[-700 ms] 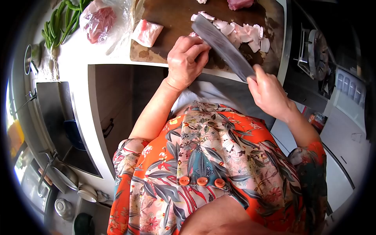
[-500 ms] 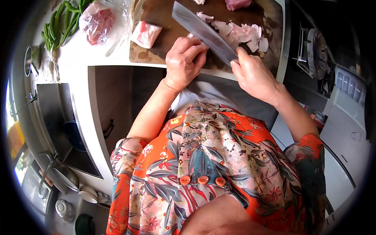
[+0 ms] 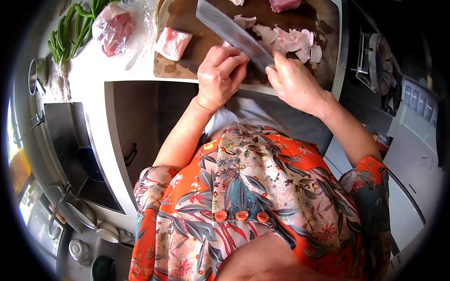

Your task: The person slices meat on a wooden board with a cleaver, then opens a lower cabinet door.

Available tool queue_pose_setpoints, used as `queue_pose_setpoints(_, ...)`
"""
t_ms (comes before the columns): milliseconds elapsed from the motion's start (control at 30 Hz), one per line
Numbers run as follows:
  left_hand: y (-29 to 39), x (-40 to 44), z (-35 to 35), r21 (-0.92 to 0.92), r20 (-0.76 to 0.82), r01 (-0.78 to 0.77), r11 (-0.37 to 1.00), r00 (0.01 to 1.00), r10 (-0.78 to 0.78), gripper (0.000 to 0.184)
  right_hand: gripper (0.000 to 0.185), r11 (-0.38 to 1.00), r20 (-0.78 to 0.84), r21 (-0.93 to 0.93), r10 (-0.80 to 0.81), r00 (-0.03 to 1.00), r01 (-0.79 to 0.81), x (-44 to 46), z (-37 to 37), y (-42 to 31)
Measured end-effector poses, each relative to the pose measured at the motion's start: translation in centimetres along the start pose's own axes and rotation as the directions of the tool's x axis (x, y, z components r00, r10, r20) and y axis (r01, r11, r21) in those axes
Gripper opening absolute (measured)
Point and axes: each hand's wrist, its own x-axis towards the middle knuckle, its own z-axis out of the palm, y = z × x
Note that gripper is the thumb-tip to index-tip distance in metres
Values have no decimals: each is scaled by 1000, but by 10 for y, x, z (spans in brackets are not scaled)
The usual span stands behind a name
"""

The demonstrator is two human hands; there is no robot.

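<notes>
My right hand is wrapped round the handle of a cleaver, whose broad blade slants up and left over the board. Beside the blade, my left hand is closed with curled fingers, pressing on a pale piece of meat that mostly hides beneath them. To the right of the blade lie thin slices of pale, fatty meat in a loose pile. A thick block of fatty meat rests on the cutting board to the left. A redder chunk of meat sits at the top.
Bagged meat lies on the white counter to the left, near green peppers. A sink with a faucet is at far left. Metal pans and bowls stand below it. A round-topped appliance is at right.
My right hand and the cleaver have shifted left and slightly up, the blade now nearer my left fingers. My left hand stays almost in place.
</notes>
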Motion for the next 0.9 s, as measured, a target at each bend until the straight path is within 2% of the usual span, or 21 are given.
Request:
queue_pose_setpoints(67, -1, -1, 0, 9, -15, -14, 1000, 1000, 14, 20, 18, 999, 60, -35, 41, 997, -39, -16, -4, 4)
queue_pose_setpoints(100, -1, -1, -2, 13, -9, -20, 1000, 1000, 20, 20, 17, 993, 92, 5, 119, 989, -120, -27, -9, 8)
queue_pose_setpoints(233, 0, -1, -1, 12, -12, -20, 1000, 1000, 20, 21, 17, 1000, 5, 13, 19, 1000, -19, -52, -6, 26)
queue_pose_setpoints(333, 0, -1, -2, 20, -26, -53, 998, 998, 53, 22, 16, 999, 7, 6, 51, 999, -51, -51, -9, 23)
queue_pose_setpoints(433, -2, 0, 1, 24, -45, -87, 996, 995, 88, 22, 16, 995, -58, -96, -19, 998, 13, -54, -11, 23)
queue_pose_setpoints(533, -1, -3, -3, 32, -26, -62, 998, 998, 63, 21, 16, 997, -68, -15, 80, 994, -81, -51, -18, 26)
queue_pose_setpoints(667, 4, -4, -10, -10, -76, -27, 1000, 997, 26, 20, 16, 996, -99, 88, 11, 995, -3, -46, -17, 16)
queue_pose_setpoints(767, 5, -10, -21, 47, -61, 79, 996, 995, -76, 20, 17, 997, -79, 71, 36, 996, -30, -41, -17, 9)
queue_pose_setpoints(900, 3, -6, -14, 45, -63, -9, 999, 998, 12, 21, 18, 994, -107, 108, 14, 994, -3, -39, -9, 6)
